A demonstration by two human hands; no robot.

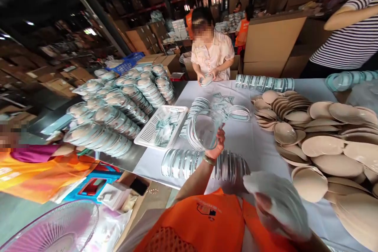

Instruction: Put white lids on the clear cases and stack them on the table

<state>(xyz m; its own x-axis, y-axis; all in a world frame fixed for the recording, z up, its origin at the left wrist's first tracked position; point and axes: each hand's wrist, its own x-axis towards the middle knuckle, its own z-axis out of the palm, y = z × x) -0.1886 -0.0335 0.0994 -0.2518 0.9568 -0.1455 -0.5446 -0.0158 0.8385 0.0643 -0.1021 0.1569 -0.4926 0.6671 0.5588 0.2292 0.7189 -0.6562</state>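
Observation:
My left hand [217, 143] is closed on the edge of a clear round lid [206, 128] with a pale rim, held tilted above the table. Blurred by motion, my right hand [264, 201] is at the lower right, closed on a crumpled white cloth [279, 195]. Below the lid lies a row of clear round pieces standing on edge [177, 163], some with pale blue bands. A short stack of similar banded pieces [201, 104] sits behind the lid, partly hidden by it.
Beige oval dishes [321, 145] are heaped along the right. A white basket [138, 138] holds printed cards; more cards [223, 102] lie behind. Packed stacks [97, 138] fill the left. Across the table a person [212, 53] holds a dish. A fan [53, 228] stands lower left.

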